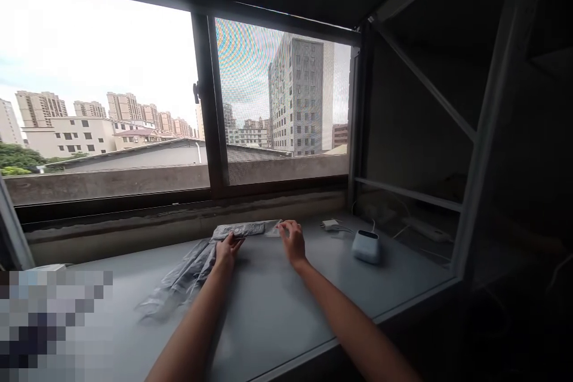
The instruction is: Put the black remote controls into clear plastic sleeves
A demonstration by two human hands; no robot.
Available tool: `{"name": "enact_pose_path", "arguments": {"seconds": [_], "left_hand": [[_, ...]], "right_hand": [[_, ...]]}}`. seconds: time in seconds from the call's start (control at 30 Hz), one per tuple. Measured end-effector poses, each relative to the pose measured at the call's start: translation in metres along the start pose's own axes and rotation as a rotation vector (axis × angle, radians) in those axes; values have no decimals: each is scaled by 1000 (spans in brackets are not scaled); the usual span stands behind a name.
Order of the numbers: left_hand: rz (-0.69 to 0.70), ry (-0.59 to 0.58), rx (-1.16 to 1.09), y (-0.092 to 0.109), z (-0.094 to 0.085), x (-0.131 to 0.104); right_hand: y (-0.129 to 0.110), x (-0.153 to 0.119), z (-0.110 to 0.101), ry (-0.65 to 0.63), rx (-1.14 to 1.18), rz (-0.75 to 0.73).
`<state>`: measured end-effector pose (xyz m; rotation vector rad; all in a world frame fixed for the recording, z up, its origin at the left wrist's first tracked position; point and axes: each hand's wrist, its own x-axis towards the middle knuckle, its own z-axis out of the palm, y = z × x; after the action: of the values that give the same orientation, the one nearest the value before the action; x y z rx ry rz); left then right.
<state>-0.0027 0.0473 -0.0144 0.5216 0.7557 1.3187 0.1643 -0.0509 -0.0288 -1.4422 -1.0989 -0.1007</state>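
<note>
A flat grey item in a see-through plastic bag (246, 230) lies level above the far part of the grey tabletop. My left hand (226, 250) grips its near edge at the left half, fingers beneath and thumb on top. At the bag's right end, my right hand (293, 241) pinches the loose plastic flap between thumb and fingertips. Several more dark items in plastic bags (190, 271) lie overlapping on the tabletop, left of my left forearm. What exactly is inside the bags is too small to tell.
The grey tabletop (277, 310) runs up to the wall under a window. A pale blue power bank or similar device (366, 246) stands on the right, with a white charger plug (330, 225) and cables behind it. A metal frame post (486, 131) rises at the right edge.
</note>
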Motion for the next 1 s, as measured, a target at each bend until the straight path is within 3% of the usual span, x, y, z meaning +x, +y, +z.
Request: {"name": "enact_pose_path", "arguments": {"seconds": [0.13, 0.37, 0.7, 1.0], "left_hand": [[-4, 1, -2, 1, 1, -2], [-30, -12, -12, -1, -1, 1], [-64, -11, -35, 4, 2, -1], [-115, -102, 57, 1, 0, 0]], "right_hand": [[9, 9, -4, 42, 15, 103], [4, 6, -2, -81, 57, 130], [16, 11, -3, -241, 190, 351], [12, 10, -6, -316, 172, 287]]}}
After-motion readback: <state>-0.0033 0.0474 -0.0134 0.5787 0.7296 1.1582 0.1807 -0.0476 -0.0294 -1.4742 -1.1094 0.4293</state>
